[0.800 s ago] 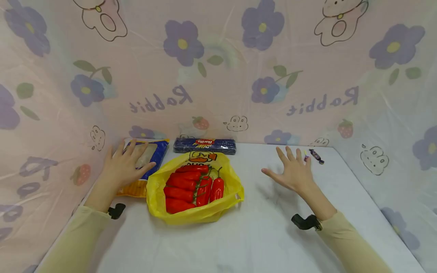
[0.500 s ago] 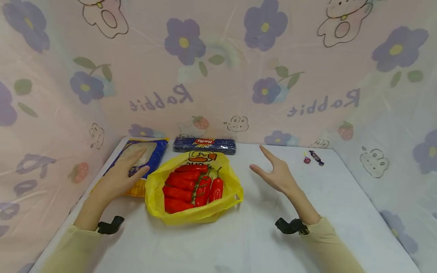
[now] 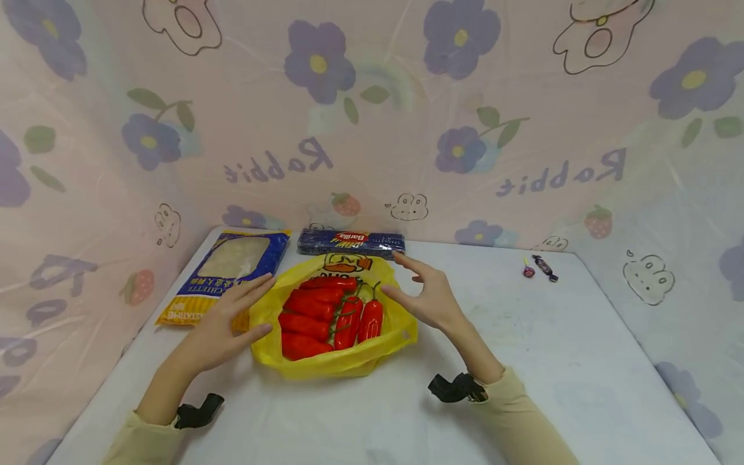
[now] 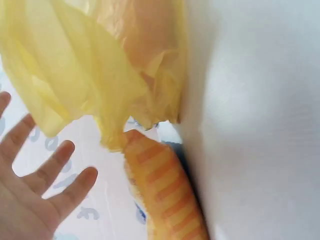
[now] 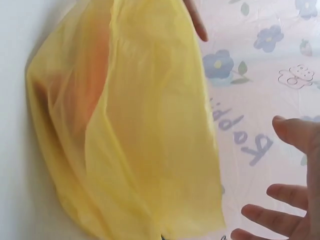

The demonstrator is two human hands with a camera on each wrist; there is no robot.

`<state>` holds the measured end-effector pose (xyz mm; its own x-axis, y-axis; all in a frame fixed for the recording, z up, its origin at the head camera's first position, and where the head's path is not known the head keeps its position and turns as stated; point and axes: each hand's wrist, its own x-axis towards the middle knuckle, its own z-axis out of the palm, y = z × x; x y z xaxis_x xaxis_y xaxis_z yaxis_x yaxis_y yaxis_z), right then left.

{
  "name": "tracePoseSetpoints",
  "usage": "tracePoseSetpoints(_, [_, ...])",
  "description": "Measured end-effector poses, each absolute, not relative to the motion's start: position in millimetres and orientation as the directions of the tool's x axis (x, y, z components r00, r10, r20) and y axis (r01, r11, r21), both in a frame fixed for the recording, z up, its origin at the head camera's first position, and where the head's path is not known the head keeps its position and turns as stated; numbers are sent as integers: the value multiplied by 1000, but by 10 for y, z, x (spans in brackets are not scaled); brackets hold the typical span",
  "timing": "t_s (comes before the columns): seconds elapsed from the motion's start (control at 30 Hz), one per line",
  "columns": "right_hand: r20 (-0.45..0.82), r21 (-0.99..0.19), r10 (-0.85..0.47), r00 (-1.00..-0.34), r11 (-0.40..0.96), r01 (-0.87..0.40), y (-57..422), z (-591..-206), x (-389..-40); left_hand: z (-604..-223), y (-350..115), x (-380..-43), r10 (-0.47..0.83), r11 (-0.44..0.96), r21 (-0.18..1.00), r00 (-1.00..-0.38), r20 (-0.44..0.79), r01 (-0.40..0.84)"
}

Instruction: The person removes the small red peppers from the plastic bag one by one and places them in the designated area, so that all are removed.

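A yellow plastic bag (image 3: 349, 363) stands with its mouth spread wide in the middle of the table. Inside lie several glossy red chili peppers (image 3: 306, 325) with green stems. My left hand (image 3: 223, 332) hovers at the bag's left side, fingers spread and holding nothing. On the other side my right hand (image 3: 433, 297) reaches toward the bag's right rim, fingers loosely bent, with nothing in its grasp. Both wrist views show the bag's thin wall (image 4: 95, 65) with a gap between it and the fingers (image 5: 272, 220).
A blue and orange pasta packet (image 3: 232, 258) lies behind my left hand. A dark blue spaghetti pack (image 3: 351, 243) rests at the back behind the bag. Far right are a small lollipop (image 3: 528, 271) and a dark wrapped candy (image 3: 544, 267). Patterned cloth walls enclose the table.
Both hands have moved inward to the bag, the right one travelling left from near the candies, the left one coming off from over the pasta packet. The bag has stayed in place.
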<state>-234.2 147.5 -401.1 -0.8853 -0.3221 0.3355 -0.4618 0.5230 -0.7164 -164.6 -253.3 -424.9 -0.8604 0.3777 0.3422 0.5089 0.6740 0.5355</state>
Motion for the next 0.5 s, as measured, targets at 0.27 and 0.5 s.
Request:
tracePoseSetpoints(0.27, [352, -745, -369, -860, 447, -496, 1261, -4042, -2203, -4361, -2513, -1630, 418, 637, 573, -856, 304, 515])
tracePoseSetpoints(0.5, [316, -745, -426, -848, 441, -500, 1155, -4153, -2184, -4429, -2479, -1632, 371, 697, 568, -898, 237, 438])
